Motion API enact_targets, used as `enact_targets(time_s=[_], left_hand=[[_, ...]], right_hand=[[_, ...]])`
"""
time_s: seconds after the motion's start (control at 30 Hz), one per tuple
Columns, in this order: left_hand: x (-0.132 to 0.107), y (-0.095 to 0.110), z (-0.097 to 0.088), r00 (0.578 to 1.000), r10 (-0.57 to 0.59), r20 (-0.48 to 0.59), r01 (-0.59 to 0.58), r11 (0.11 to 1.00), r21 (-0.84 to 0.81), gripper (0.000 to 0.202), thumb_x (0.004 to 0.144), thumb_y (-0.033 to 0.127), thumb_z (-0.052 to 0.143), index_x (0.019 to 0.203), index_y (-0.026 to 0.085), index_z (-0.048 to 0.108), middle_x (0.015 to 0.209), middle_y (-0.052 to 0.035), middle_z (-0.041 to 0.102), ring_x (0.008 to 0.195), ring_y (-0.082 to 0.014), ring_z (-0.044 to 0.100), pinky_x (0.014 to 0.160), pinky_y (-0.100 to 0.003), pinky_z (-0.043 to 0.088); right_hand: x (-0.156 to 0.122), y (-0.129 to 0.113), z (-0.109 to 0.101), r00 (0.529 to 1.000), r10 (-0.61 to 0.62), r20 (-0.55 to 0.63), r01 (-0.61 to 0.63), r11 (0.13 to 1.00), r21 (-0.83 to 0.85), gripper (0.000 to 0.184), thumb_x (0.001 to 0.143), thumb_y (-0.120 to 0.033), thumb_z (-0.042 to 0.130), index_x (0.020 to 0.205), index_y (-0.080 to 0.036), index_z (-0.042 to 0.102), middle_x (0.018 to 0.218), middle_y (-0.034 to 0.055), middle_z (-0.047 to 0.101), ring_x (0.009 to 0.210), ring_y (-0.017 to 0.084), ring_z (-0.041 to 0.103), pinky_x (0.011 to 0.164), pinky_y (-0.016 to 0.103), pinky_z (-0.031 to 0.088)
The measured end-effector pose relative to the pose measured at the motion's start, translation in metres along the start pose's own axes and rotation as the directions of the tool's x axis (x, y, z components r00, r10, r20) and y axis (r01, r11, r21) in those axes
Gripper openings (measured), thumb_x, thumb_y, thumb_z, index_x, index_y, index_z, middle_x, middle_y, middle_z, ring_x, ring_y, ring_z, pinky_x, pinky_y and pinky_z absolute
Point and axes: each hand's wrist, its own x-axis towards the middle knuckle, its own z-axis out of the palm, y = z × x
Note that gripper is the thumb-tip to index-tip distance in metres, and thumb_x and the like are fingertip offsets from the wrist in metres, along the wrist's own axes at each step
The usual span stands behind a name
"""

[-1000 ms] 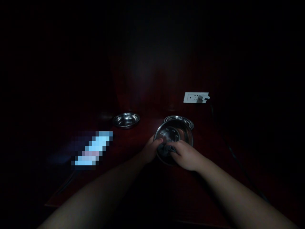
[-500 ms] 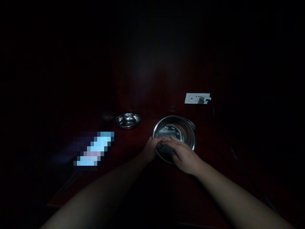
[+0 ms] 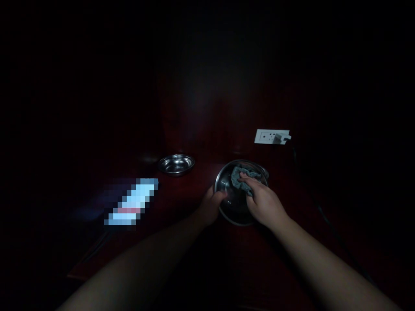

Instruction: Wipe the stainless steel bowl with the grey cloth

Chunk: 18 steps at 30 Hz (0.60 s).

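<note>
A round, shiny steel bowl (image 3: 231, 207) tilts toward me on the dark red table. My left hand (image 3: 211, 205) grips its left rim, the thumb over the edge and the other fingers hidden behind the wall. Inside the bowl, at the far right part, my right hand (image 3: 264, 201) presses a crumpled grey-green cloth (image 3: 239, 179) against the metal. The fingertips rest on the cloth, and part of the bowl's right side is hidden behind this hand.
A smaller, shallow steel bowl (image 3: 177, 164) stands to the left. Nearer me on the left lies a bright, blurred-out screen (image 3: 132, 203). A white socket plate (image 3: 267, 136) with a plug is on the back panel, and a dark cable (image 3: 327, 220) runs down the right.
My right hand has moved the cloth from the near left side of the bowl to its far right side. The left hand keeps its hold on the rim.
</note>
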Motion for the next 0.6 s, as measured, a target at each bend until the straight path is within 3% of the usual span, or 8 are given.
enact_targets(time_s=[0.17,0.3,0.4,0.5,0.6], left_hand=[[0.001,-0.004,-0.004,0.993,0.114,-0.019,-0.113,0.993,0.044,0.036,0.069,0.022,0.057,0.104,0.015,0.062,0.101,-0.008,0.068,0.093,-0.0231,0.061,0.083,-0.033,0.045],[0.001,-0.002,-0.004,0.988,0.15,-0.042,-0.149,0.989,0.025,0.035,0.07,0.022,0.055,0.103,0.016,0.062,0.1,-0.0062,0.068,0.089,-0.0212,0.061,0.081,-0.032,0.045],[0.0,0.005,-0.002,0.974,0.163,-0.159,-0.154,0.986,0.068,0.028,0.07,0.023,0.053,0.096,0.016,0.063,0.091,-0.0046,0.068,0.078,-0.0187,0.06,0.073,-0.029,0.046],[0.002,0.01,-0.002,0.952,0.183,-0.243,-0.17,0.983,0.074,0.024,0.069,0.025,0.053,0.089,0.016,0.063,0.081,-0.0032,0.067,0.073,-0.0184,0.058,0.069,-0.029,0.045],[0.005,0.008,-0.004,0.947,0.188,-0.261,-0.178,0.982,0.059,0.023,0.068,0.026,0.054,0.087,0.016,0.063,0.076,-0.0029,0.066,0.072,-0.019,0.058,0.069,-0.029,0.045]], right_hand=[[0.001,-0.004,-0.002,0.998,0.058,0.027,-0.056,0.996,-0.071,0.047,0.074,-0.007,0.044,0.119,-0.012,0.056,0.134,0.0106,0.051,0.122,0.026,0.05,0.105,0.041,0.039],[-0.001,-0.005,-0.001,0.996,0.06,0.07,-0.054,0.995,-0.086,0.046,0.077,-0.01,0.046,0.121,-0.012,0.056,0.129,0.0128,0.055,0.118,0.03,0.053,0.1,0.046,0.043],[-0.004,-0.008,0.001,0.987,0.067,0.147,-0.058,0.996,-0.063,0.045,0.079,-0.011,0.045,0.122,-0.012,0.057,0.125,0.0132,0.058,0.12,0.032,0.05,0.1,0.051,0.041],[-0.007,-0.013,0.0,0.974,0.005,0.226,-0.018,0.998,0.054,0.044,0.078,-0.011,0.047,0.12,-0.016,0.059,0.122,0.0114,0.061,0.122,0.031,0.049,0.1,0.049,0.041],[-0.01,-0.016,-0.002,0.948,-0.135,0.289,0.054,0.961,0.273,0.044,0.078,-0.008,0.044,0.117,-0.021,0.06,0.116,0.0079,0.064,0.11,0.023,0.059,0.095,0.042,0.046]])
